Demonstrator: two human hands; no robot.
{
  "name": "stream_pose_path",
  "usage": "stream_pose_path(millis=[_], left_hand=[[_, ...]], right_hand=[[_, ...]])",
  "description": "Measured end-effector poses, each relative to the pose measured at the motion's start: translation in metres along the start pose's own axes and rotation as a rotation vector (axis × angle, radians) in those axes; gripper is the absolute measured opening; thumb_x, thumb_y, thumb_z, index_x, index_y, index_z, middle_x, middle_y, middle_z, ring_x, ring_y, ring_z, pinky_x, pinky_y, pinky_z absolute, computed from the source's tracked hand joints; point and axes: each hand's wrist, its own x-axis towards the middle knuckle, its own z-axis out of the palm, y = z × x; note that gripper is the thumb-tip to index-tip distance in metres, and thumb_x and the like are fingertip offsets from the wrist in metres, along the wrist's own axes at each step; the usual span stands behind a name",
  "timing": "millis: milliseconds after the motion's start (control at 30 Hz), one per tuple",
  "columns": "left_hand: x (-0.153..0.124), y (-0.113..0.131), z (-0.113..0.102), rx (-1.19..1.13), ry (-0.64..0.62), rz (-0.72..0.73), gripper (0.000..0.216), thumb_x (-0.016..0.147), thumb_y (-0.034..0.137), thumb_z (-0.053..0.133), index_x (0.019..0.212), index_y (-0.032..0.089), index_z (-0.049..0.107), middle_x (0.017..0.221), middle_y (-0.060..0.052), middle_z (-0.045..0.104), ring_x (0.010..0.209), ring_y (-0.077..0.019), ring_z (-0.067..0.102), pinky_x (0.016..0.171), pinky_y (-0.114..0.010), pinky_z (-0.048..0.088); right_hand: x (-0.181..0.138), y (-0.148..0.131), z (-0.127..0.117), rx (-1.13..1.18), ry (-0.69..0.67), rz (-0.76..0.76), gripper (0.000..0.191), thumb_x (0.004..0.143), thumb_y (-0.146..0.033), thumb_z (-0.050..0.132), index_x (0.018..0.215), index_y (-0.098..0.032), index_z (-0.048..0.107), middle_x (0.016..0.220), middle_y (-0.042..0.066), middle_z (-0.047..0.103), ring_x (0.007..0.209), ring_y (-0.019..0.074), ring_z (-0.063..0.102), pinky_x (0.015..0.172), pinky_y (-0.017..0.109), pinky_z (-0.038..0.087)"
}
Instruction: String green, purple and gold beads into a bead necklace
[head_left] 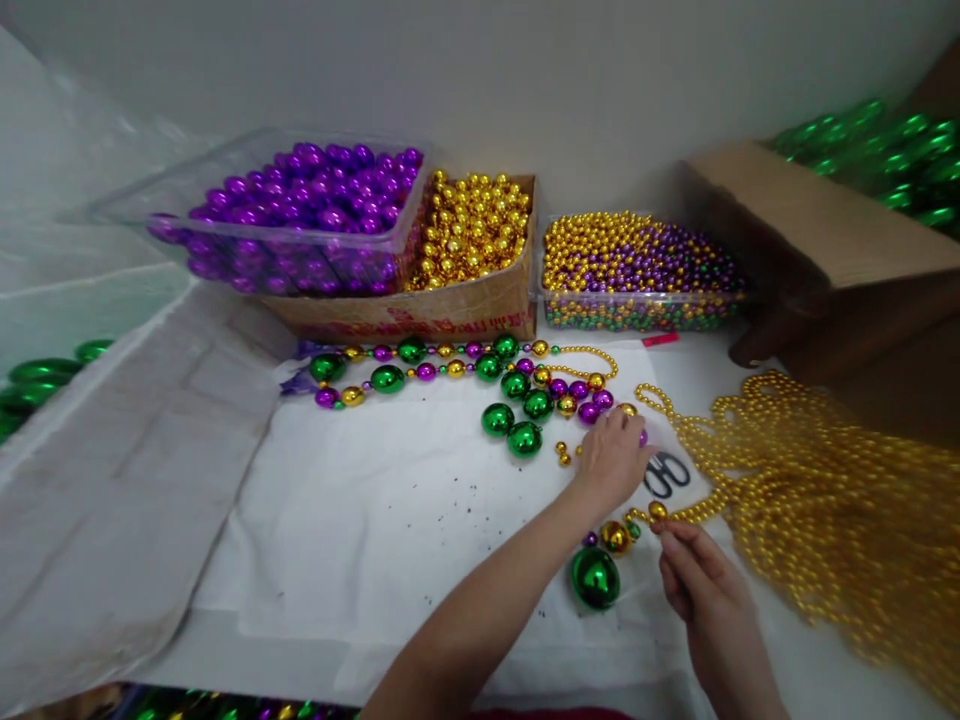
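My left hand [615,455] reaches to loose balls on the white cloth, fingers curled down beside a gold ball [628,410] and a purple ball [643,438]. What is under its fingertips is hidden. Lower down, my right hand [701,575] pinches a bead strand near a gold ball [658,510]. Left of these fingertips lie a larger gold ball [615,538], a small purple bead [590,539] and a big green ball [596,578]. Several loose green balls [524,439] and purple balls [602,399] lie beyond my left hand. Black-handled scissors [666,474] rest between both hands.
A finished-looking bead necklace [388,379] stretches along the back. Behind it stand a clear bin of purple balls [300,240], a cardboard box of gold balls [480,300] and a tub of small mixed beads [637,310]. Gold bead strands [840,510] pile at right, below a carton [825,220].
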Motion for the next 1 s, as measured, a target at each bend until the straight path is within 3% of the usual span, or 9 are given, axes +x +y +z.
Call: stream_pose_path(millis=[67, 133, 300, 400, 667, 1000], left_hand=[[0.007, 0.003, 0.007, 0.031, -0.024, -0.003, 0.026, 0.079, 0.023, 0.063, 0.104, 0.017, 0.062, 0.116, -0.015, 0.055, 0.114, -0.0335, 0.047, 0.093, -0.047, 0.040], [0.007, 0.001, 0.002, -0.152, -0.022, -0.087, 0.026, 0.077, 0.020, 0.065, 0.102, 0.018, 0.063, 0.114, -0.012, 0.057, 0.112, -0.0309, 0.050, 0.095, -0.045, 0.041], [-0.012, -0.020, -0.042, -1.231, -0.054, -0.550, 0.024, 0.082, 0.021, 0.058, 0.105, 0.017, 0.059, 0.094, -0.007, 0.065, 0.085, -0.0207, 0.066, 0.082, -0.036, 0.051], [-0.029, -0.030, -0.065, -1.563, 0.041, -0.654, 0.016, 0.082, 0.019, 0.060, 0.097, 0.015, 0.058, 0.094, -0.009, 0.067, 0.085, -0.0207, 0.068, 0.083, -0.035, 0.052], [-0.047, -0.033, -0.075, -1.625, 0.206, -0.687, 0.008, 0.085, 0.020, 0.058, 0.089, 0.013, 0.058, 0.094, -0.012, 0.070, 0.079, -0.0214, 0.070, 0.086, -0.041, 0.052], [-0.052, -0.034, -0.075, -1.617, 0.209, -0.630, 0.012, 0.083, 0.021, 0.062, 0.090, 0.013, 0.057, 0.096, -0.011, 0.070, 0.080, -0.0190, 0.069, 0.086, -0.038, 0.052]], right_hand=[[0.000, -0.003, -0.002, 0.019, 0.016, -0.009, 0.034, 0.069, -0.042, 0.075, 0.093, -0.021, 0.063, 0.055, -0.007, 0.041, 0.047, 0.0065, 0.029, 0.040, 0.018, 0.021], [0.000, -0.004, -0.007, 0.002, 0.027, -0.016, 0.036, 0.069, -0.044, 0.075, 0.093, -0.021, 0.063, 0.054, -0.006, 0.041, 0.045, 0.0072, 0.029, 0.039, 0.019, 0.020], [-0.008, -0.003, -0.009, -0.117, 0.028, 0.008, 0.038, 0.068, -0.050, 0.072, 0.090, -0.019, 0.066, 0.051, -0.006, 0.039, 0.046, 0.0083, 0.032, 0.041, 0.019, 0.022], [-0.014, -0.001, -0.001, -0.241, -0.008, -0.016, 0.039, 0.069, -0.053, 0.069, 0.086, -0.018, 0.068, 0.050, -0.005, 0.037, 0.046, 0.0086, 0.033, 0.043, 0.019, 0.024], [-0.026, -0.003, 0.005, -0.423, -0.042, -0.096, 0.042, 0.068, -0.057, 0.066, 0.082, -0.018, 0.069, 0.052, -0.002, 0.046, 0.046, 0.0101, 0.037, 0.042, 0.021, 0.026], [-0.036, -0.007, 0.007, -0.397, -0.032, -0.075, 0.037, 0.067, -0.055, 0.069, 0.080, -0.020, 0.069, 0.051, -0.002, 0.047, 0.046, 0.0109, 0.038, 0.043, 0.021, 0.028]])
